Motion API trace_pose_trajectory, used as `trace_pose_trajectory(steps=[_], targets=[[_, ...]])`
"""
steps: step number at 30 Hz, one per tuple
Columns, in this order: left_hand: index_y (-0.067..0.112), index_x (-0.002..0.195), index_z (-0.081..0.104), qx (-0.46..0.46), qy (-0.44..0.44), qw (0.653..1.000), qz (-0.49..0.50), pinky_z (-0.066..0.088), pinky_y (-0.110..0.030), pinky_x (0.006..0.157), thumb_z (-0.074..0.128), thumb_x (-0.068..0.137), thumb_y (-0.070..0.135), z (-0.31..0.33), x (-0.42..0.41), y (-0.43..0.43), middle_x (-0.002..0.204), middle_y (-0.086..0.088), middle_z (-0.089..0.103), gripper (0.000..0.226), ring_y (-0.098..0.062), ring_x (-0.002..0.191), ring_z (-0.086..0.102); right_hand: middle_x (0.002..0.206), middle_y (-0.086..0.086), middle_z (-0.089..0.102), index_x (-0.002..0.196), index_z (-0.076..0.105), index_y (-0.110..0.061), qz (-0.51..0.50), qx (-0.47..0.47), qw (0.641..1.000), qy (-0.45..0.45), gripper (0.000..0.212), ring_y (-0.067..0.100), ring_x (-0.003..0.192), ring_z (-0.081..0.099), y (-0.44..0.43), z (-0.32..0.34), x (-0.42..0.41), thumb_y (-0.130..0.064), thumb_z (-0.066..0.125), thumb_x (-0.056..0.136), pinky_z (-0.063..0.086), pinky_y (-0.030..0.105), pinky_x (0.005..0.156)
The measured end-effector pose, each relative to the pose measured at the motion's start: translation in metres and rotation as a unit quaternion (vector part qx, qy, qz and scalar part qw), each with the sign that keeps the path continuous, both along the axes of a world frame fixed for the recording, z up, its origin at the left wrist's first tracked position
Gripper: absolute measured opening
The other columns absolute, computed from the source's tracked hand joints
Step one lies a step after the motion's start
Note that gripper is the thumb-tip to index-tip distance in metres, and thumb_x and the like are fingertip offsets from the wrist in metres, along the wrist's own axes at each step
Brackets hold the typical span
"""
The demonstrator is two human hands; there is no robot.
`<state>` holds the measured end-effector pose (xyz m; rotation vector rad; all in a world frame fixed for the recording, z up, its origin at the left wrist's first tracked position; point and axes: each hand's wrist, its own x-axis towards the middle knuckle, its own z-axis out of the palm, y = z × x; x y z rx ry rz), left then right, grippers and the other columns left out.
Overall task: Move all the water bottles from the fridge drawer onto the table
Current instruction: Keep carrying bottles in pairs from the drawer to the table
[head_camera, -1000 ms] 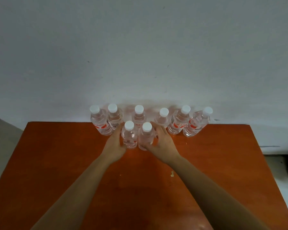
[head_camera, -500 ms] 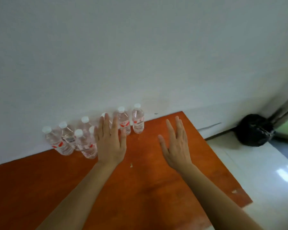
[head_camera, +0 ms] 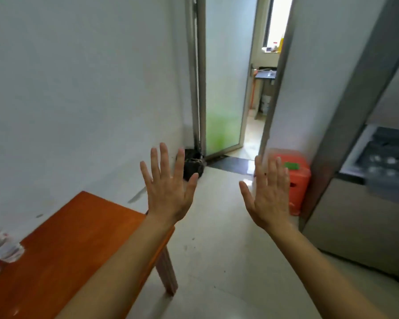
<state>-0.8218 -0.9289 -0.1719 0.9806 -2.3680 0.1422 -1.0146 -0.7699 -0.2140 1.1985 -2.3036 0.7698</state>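
At right of frame the drawer [head_camera: 387, 166] holds blurred bottles [head_camera: 382, 165]; left hand [head_camera: 168, 192] and right hand [head_camera: 270, 196] splayed, empty; likely light, slick; grip mid-body.

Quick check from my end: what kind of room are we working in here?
Most likely a home, a small dining or kitchen-side room. A fridge with an open drawer stands at the right, an orange wooden table sits against the white wall, and a frosted glass door opens toward what looks like a kitchen counter.
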Motion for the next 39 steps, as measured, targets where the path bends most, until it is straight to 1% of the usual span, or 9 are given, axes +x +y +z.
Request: trace_pose_trajectory(steps=[4,8,12,15,18,20,25,29,39], targets=[[0.028,0.159,0.005,-0.030,0.000,0.993,-0.115,0.005,-0.064,0.118,0.017,0.098,0.066,0.027,-0.110,0.074,0.166,-0.012,-0.008,0.073,-0.033,0.152,-0.007,0.166,0.015,-0.003,0.160,0.000,-0.014,-0.112,-0.022,0.993,0.015,0.086,0.036,0.153,-0.001,0.108,0.016,-0.073,-0.057,0.040,0.096,0.007,0.057,0.121],[0.027,0.159,0.010,-0.050,0.006,0.972,-0.230,0.006,-0.065,0.116,0.019,0.098,0.064,0.038,-0.206,0.141,0.166,-0.012,-0.005,0.072,-0.034,0.152,-0.008,0.165,0.019,-0.003,0.159,0.010,-0.011,-0.233,-0.018,0.972,0.035,0.085,0.036,0.153,-0.002,0.198,0.022,-0.129,-0.064,0.031,0.096,0.002,0.054,0.122],[0.027,0.159,0.013,-0.048,-0.004,0.955,-0.293,0.005,-0.064,0.117,0.015,0.098,0.064,0.026,-0.299,0.200,0.166,-0.013,-0.004,0.071,-0.034,0.152,-0.007,0.165,0.020,-0.004,0.160,0.007,-0.014,-0.323,0.002,0.945,0.043,0.087,0.037,0.153,-0.003,0.274,0.009,-0.185,-0.061,0.040,0.095,0.004,0.057,0.122],[0.028,0.158,0.014,-0.042,-0.015,0.943,-0.330,0.004,-0.062,0.119,0.008,0.097,0.066,0.011,-0.369,0.237,0.166,-0.012,-0.006,0.073,-0.033,0.152,-0.007,0.165,0.021,0.000,0.160,0.010,-0.014,-0.363,0.026,0.930,0.046,0.085,0.039,0.152,0.000,0.321,-0.001,-0.234,-0.062,0.037,0.095,0.008,0.060,0.120],[0.029,0.159,0.009,-0.023,-0.021,0.934,-0.357,-0.002,-0.058,0.120,0.017,0.098,0.065,0.001,-0.441,0.270,0.166,-0.011,-0.010,0.071,-0.031,0.152,-0.012,0.165,0.020,-0.001,0.160,0.008,-0.016,-0.385,0.048,0.921,0.025,0.085,0.037,0.153,-0.002,0.358,0.000,-0.287,-0.065,0.033,0.095,0.008,0.059,0.121],[0.030,0.159,0.005,-0.010,-0.031,0.928,-0.370,0.001,-0.060,0.120,0.022,0.099,0.064,0.000,-0.475,0.284,0.165,-0.010,-0.013,0.071,-0.031,0.152,-0.014,0.166,0.018,-0.004,0.160,0.004,-0.018,-0.389,0.052,0.919,0.020,0.085,0.035,0.153,-0.005,0.372,0.005,-0.310,-0.065,0.031,0.095,0.008,0.058,0.121],[0.033,0.155,-0.010,0.000,-0.072,0.908,-0.412,0.003,-0.061,0.119,0.012,0.099,0.064,0.004,-0.562,0.333,0.164,-0.009,-0.020,0.068,-0.029,0.150,-0.020,0.166,0.016,-0.007,0.160,0.006,-0.017,-0.431,0.043,0.901,0.000,0.085,0.031,0.153,-0.008,0.419,0.011,-0.362,-0.061,0.038,0.095,0.005,0.054,0.123],[0.032,0.157,-0.006,-0.002,-0.084,0.897,-0.433,-0.002,-0.059,0.120,0.015,0.100,0.063,0.004,-0.618,0.370,0.164,-0.008,-0.020,0.069,-0.027,0.149,-0.023,0.166,0.016,-0.007,0.160,0.005,-0.019,-0.454,0.051,0.889,-0.007,0.084,0.032,0.153,-0.008,0.461,0.006,-0.410,-0.062,0.035,0.095,0.006,0.055,0.122],[0.032,0.157,-0.009,0.032,-0.133,0.925,-0.354,-0.001,-0.059,0.120,-0.003,0.090,0.070,-0.021,-0.750,0.430,0.162,-0.007,-0.025,0.077,-0.028,0.149,-0.024,0.167,0.012,-0.006,0.159,0.000,-0.024,-0.389,0.086,0.915,-0.065,0.083,0.032,0.154,-0.004,0.518,-0.009,-0.586,-0.072,0.017,0.093,0.008,0.054,0.123]])
